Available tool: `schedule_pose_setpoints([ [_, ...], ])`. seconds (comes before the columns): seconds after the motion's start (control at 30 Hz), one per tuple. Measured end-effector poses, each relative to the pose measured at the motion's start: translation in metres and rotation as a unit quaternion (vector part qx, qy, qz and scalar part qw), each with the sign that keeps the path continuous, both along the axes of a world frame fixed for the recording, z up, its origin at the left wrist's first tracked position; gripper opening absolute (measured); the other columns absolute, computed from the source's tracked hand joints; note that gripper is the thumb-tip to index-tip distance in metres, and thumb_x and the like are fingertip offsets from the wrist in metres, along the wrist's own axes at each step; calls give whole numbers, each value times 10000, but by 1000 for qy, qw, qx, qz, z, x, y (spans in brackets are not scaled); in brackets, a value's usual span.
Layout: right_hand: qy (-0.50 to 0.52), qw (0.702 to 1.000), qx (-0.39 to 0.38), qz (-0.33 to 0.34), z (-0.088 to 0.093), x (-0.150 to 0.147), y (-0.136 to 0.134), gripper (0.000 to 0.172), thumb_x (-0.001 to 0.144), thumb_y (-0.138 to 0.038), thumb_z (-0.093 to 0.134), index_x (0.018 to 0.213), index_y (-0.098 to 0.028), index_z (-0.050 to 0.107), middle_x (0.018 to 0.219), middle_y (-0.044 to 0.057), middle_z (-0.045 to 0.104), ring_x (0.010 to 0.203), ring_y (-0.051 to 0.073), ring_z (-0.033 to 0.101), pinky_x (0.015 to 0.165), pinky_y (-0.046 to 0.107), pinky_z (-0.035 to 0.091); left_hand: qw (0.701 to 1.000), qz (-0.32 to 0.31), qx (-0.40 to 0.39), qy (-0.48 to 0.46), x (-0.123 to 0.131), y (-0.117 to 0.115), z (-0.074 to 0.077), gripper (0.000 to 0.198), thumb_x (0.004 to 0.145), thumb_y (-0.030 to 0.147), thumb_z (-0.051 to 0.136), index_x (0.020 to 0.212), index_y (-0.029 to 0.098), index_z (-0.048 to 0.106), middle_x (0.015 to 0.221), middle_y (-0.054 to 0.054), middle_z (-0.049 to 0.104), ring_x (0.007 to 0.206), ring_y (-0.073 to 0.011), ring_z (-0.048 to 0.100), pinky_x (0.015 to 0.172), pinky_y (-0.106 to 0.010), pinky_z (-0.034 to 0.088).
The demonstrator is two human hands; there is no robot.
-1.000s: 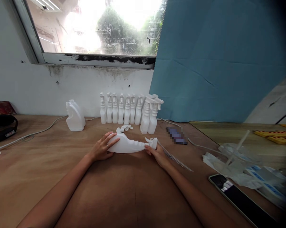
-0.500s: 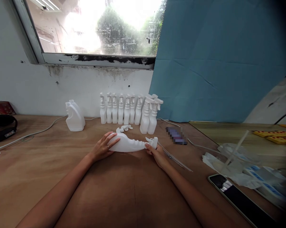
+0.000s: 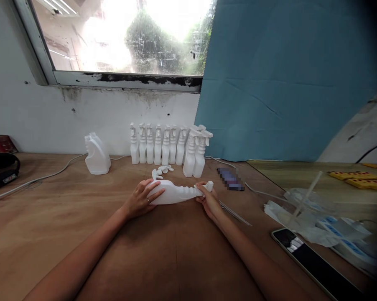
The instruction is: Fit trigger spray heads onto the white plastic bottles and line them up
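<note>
A white spray bottle is held sideways before the upright spray bottles. Its base end is clasped by the left grip, its sprayer end by the right grip. A loose trigger sprayer is noted just behind.

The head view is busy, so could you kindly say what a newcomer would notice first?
Probably the bright window at the top, beside the blue cloth. Below it, white spray bottles stand grouped near the wall. In front, the left hand holds the base of a sideways bottle and the right hand its spray head.
</note>
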State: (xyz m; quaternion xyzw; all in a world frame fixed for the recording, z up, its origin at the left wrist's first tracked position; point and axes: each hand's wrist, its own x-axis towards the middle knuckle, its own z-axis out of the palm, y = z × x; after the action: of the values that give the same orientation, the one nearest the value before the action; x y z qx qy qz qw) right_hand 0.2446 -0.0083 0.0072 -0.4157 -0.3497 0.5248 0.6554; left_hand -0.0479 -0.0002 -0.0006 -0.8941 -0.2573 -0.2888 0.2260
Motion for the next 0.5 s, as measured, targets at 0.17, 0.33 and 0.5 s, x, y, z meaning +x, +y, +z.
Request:
schedule_pose_setpoints([
  [0.17, 7, 1000, -1, 4, 6, 1, -3, 370, 593, -362, 793, 797, -204, 529, 616, -65, 512, 435, 51, 354, 360, 179, 276, 1000, -2, 4, -16, 0, -1, 0, 612, 850, 350, 577, 1411, 270, 346, 1408, -112, 381, 1284, -323, 327, 1060, -505, 318],
  [0.33, -14, 1000, 9, -13, 9, 4, -2, 385, 588, -370, 797, 791, -216, 508, 658, -50, 547, 478, 74, 414, 382, 186, 320, 999, -20, -32, -34, 1, -5, 3, 670, 814, 456, 610, 1405, 280, 347, 1387, -121, 385, 1259, -324, 337, 1045, -505, 327],
  [0.5, -24, 997, 78, -3, 20, 8, -5, 390, 631, -391, 772, 914, -243, 548, 752, -24, 559, 581, 105, 488, 466, 211, 397, 971, 7, -159, -178, 16, -17, 10, 613, 895, 342, 493, 1441, 221, 243, 1326, -138, 447, 1190, -273, 420, 996, -456, 368],
])
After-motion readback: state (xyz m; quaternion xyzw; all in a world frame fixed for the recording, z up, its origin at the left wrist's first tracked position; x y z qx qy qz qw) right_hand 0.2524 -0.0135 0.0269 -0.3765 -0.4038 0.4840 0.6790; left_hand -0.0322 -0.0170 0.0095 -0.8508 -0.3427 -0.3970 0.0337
